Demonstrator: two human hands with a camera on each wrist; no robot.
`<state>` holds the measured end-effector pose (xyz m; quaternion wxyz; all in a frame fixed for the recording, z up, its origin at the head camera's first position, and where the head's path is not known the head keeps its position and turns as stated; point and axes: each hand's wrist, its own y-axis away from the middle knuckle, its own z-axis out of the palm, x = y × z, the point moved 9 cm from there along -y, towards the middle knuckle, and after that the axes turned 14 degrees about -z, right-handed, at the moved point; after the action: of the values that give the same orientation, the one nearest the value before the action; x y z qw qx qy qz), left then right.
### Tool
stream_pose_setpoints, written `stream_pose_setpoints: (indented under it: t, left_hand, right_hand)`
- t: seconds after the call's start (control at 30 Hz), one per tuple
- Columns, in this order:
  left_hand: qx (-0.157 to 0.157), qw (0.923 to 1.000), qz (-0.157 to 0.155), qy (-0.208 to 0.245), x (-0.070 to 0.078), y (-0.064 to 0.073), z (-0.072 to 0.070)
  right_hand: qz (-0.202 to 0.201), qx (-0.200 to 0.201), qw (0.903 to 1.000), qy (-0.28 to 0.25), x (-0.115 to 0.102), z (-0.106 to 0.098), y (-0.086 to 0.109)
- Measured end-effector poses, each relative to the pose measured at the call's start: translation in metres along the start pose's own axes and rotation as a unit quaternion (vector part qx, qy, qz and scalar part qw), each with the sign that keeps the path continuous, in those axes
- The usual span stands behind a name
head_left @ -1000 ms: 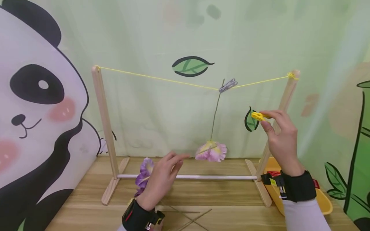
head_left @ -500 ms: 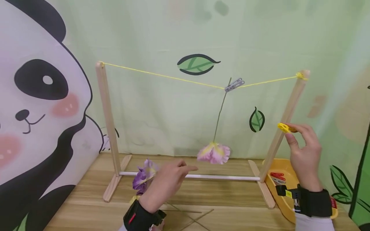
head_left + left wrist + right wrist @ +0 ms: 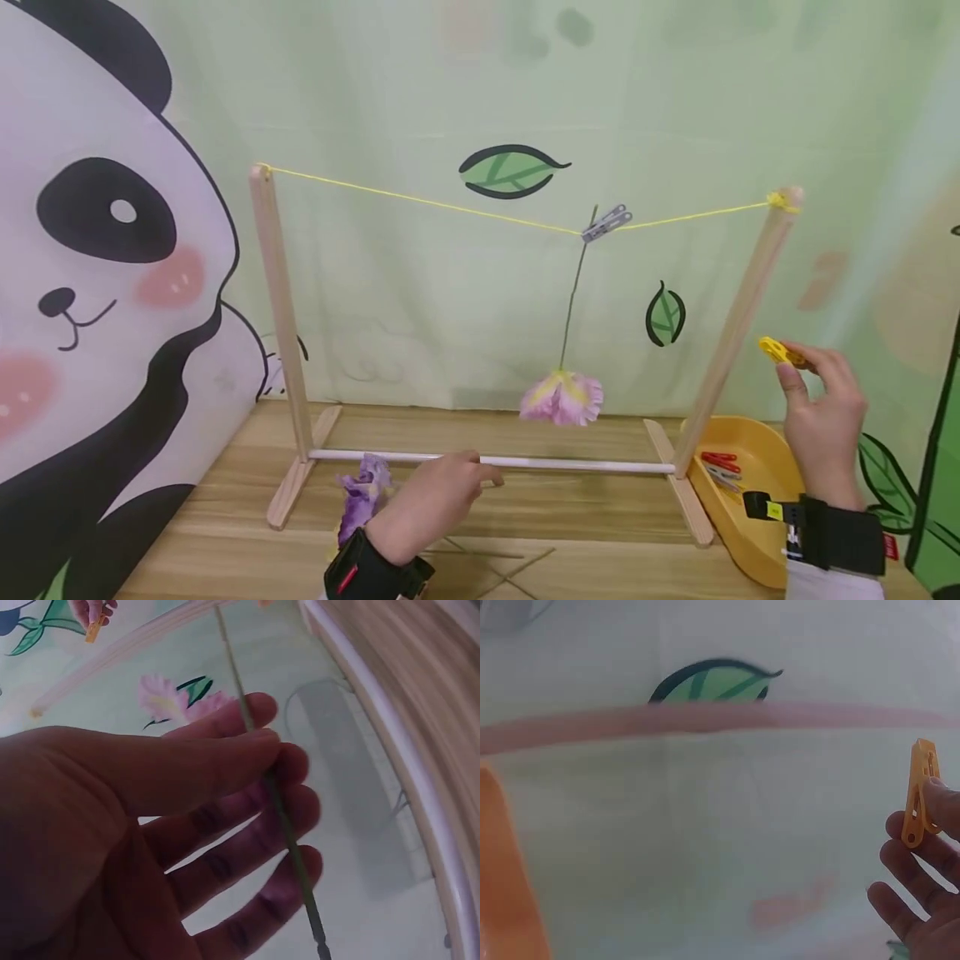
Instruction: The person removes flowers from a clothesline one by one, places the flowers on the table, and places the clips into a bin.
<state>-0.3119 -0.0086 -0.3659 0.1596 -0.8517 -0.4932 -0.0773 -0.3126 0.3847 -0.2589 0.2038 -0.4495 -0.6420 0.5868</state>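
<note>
My left hand (image 3: 438, 504) is low in front of the white crossbar. It pinches a thin green stem (image 3: 292, 851) between thumb and fingers, as the left wrist view shows. A purple fabric flower (image 3: 363, 496) shows just left of that hand, partly behind the wrist. At the right, my right hand (image 3: 828, 425) pinches a yellow clothespin (image 3: 916, 780) between thumb and forefinger, outside the right post. From the yellow string (image 3: 420, 197) a pink flower (image 3: 561, 398) hangs head down, its stem held by a grey clothespin (image 3: 607, 223).
Two wooden posts (image 3: 281, 308) with feet carry the string, joined low down by a white crossbar (image 3: 577, 463). A yellow tray (image 3: 757, 542) at the right holds red and grey clothespins (image 3: 720, 461). Several thin stems (image 3: 517, 567) lie crossed on the wooden table (image 3: 210, 550).
My right hand has moved right and down with the yellow clothespin, away from the string to beyond the right post. My left hand has dropped slightly, and the purple flower with it.
</note>
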Motion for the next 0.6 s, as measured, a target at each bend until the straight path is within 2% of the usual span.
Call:
stream_pose_setpoints:
  t: [0.13,0.2,0.3,0.4,0.47,0.53,0.6]
  left_hand:
    - [-0.041,0.9989,-0.005,-0.024,-0.003,-0.001,0.021]
    - [-0.045,0.9985,0.0,-0.033,-0.002,0.0,0.029]
    - [-0.035,0.9982,0.005,-0.049,-0.001,0.001,0.036]
    - [-0.032,0.998,-0.001,-0.053,-0.003,0.0,0.041]
    - [-0.033,0.9978,-0.009,-0.057,-0.005,0.0,0.043]
    - [-0.035,0.9974,-0.013,-0.062,-0.005,0.0,0.045]
    - [-0.037,0.997,-0.013,-0.067,-0.005,-0.001,0.046]
  right_hand:
    - [0.009,-0.044,0.9988,0.02,0.026,0.006,0.008]
    - [0.02,-0.09,0.9953,0.028,0.041,0.013,0.014]
    - [0.04,-0.175,0.9828,0.043,0.062,0.026,0.028]
    - [0.04,-0.266,0.9615,0.054,0.078,0.043,0.045]
    - [0.048,-0.324,0.9434,0.052,0.087,0.054,0.057]
    - [0.064,-0.382,0.9204,0.049,0.097,0.063,0.069]
    - [0.085,-0.439,0.8931,0.044,0.106,0.069,0.082]
